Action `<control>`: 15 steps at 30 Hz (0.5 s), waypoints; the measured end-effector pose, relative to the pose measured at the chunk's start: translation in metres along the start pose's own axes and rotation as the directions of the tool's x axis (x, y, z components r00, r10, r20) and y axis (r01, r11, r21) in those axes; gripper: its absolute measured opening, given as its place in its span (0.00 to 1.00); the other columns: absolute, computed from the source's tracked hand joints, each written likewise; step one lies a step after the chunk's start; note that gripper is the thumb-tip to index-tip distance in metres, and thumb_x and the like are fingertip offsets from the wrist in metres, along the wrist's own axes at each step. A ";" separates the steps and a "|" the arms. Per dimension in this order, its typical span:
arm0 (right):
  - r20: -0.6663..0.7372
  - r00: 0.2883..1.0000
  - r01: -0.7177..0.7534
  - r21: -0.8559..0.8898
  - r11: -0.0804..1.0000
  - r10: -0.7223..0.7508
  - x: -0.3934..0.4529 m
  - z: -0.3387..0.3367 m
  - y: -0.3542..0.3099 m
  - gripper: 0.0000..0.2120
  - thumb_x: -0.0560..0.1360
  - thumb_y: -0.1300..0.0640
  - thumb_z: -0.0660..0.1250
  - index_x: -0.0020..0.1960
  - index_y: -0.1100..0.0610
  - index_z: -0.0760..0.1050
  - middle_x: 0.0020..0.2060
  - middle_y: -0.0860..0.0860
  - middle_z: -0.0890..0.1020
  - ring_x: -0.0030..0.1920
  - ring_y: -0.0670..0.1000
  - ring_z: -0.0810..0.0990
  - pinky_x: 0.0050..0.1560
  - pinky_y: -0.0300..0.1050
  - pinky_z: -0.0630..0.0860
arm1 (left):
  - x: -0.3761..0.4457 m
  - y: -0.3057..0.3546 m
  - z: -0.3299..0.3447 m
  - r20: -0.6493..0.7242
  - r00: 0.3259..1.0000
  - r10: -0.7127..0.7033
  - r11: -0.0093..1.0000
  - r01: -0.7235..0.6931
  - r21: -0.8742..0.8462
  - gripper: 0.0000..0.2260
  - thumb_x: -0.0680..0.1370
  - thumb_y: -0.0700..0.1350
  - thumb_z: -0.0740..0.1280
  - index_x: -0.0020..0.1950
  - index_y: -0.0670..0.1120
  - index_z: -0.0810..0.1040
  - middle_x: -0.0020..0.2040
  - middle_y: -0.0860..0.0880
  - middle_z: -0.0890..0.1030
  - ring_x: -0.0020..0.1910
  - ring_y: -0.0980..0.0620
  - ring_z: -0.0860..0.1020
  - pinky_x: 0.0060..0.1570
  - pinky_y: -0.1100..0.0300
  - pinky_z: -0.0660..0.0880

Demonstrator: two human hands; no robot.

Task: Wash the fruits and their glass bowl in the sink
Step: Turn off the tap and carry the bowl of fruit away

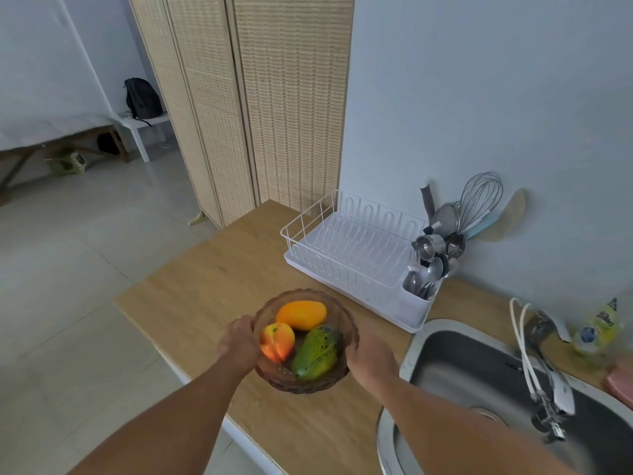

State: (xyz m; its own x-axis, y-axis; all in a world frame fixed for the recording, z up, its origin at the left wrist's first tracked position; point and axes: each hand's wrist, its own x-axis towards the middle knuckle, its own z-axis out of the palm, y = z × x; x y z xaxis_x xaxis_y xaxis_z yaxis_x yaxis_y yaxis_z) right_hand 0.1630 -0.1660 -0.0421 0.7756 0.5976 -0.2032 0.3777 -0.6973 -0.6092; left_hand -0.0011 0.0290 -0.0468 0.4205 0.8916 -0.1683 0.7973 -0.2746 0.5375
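Observation:
A brownish glass bowl [274,380] is over the wooden counter [212,279], left of the sink. It holds an orange mango [301,314], a red-and-yellow peach [278,341] and a green papaya [317,353]. My left hand [239,344] grips the bowl's left rim. On the right rim my right hand [368,358] does the same. Whether the bowl rests on the counter or is just above it, I cannot tell. The steel sink [455,365] lies at the lower right with its faucet [548,399] over the basin.
A white dish rack [346,241] stands behind the bowl, with a cutlery holder of spoons and a whisk [479,200] at its right end. A dish soap bottle [599,329] and a pink sponge [620,385] sit behind the sink. A woven folding screen [267,97] stands past the counter's far end.

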 end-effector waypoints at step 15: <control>-0.038 0.978 0.207 0.115 0.972 -0.204 0.020 -0.056 -0.064 0.10 0.80 0.55 0.63 0.52 0.58 0.81 0.45 0.55 0.85 0.44 0.60 0.86 0.46 0.56 0.85 | -0.036 0.041 -0.087 -0.193 0.977 -0.092 0.978 0.052 -0.203 0.05 0.73 0.46 0.72 0.47 0.47 0.84 0.42 0.46 0.84 0.43 0.44 0.81 0.40 0.56 0.74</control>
State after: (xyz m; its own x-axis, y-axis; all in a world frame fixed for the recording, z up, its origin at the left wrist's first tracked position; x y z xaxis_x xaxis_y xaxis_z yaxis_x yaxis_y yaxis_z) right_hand 0.1829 -0.1318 0.0354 0.7008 0.7118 -0.0458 0.4692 -0.5084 -0.7221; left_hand -0.0210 0.0167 0.0532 0.2532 0.9659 -0.0542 0.7139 -0.1487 0.6843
